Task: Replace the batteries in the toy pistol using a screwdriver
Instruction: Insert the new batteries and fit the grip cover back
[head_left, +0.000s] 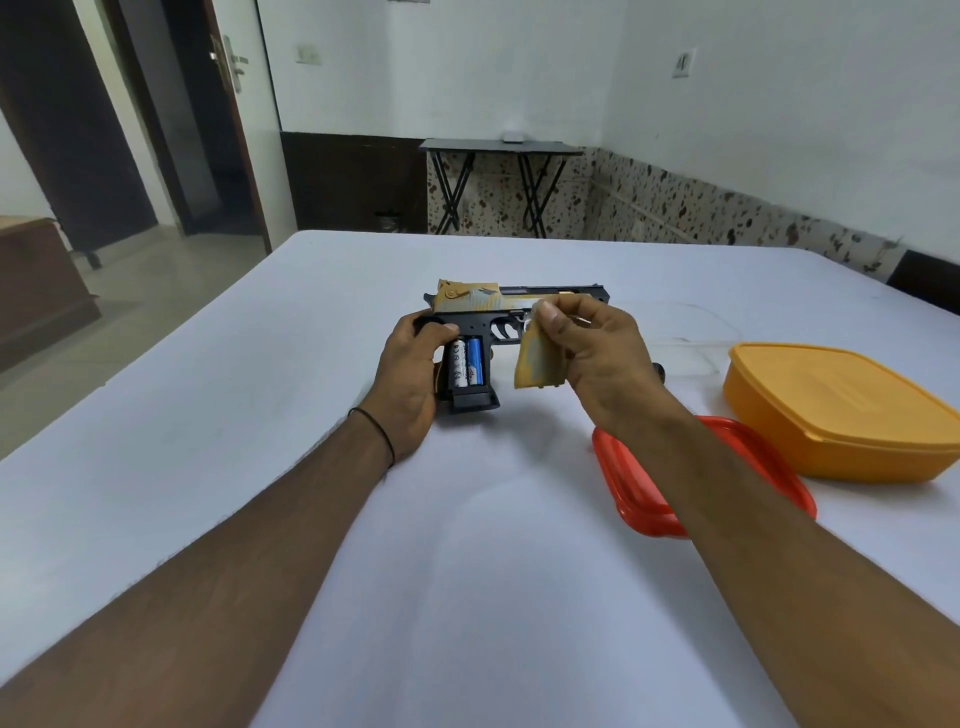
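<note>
At the far left a dark door (208, 130) stands open beyond the white desk (234, 415). Your left forearm reaches in over the desk with a thin black band (376, 434) round the wrist. Your left grip (410, 374) is wrapped round the back of the toy pistol (470, 301)'s handle, with the thumb laid across its upper rear part. The pistol lies on its side near the middle of the desk, with the muzzle to the right and the butt toward you. The side of the handle is uncovered, and two batteries sit there side by side: a white battery (457, 366) on the left and a blue battery (474, 361) touching it on the right. Just right of the handle, your right grip (592, 353) pinches the top corner of a tan cover (537, 366) between thumb and fingertips, so the cover hangs down in front of the trigger area. You cannot tell whether it touches the pistol. A small dark knob (660, 371) peeks out behind that hand, too hidden to name. Farther right a clear plastic lid (696, 338) lies flat, a red lid (769, 467) lies partly under your right forearm, and an orange box (841, 415) sits upside down just beyond it. A black folding table (501, 148) stands against the back wall.
</note>
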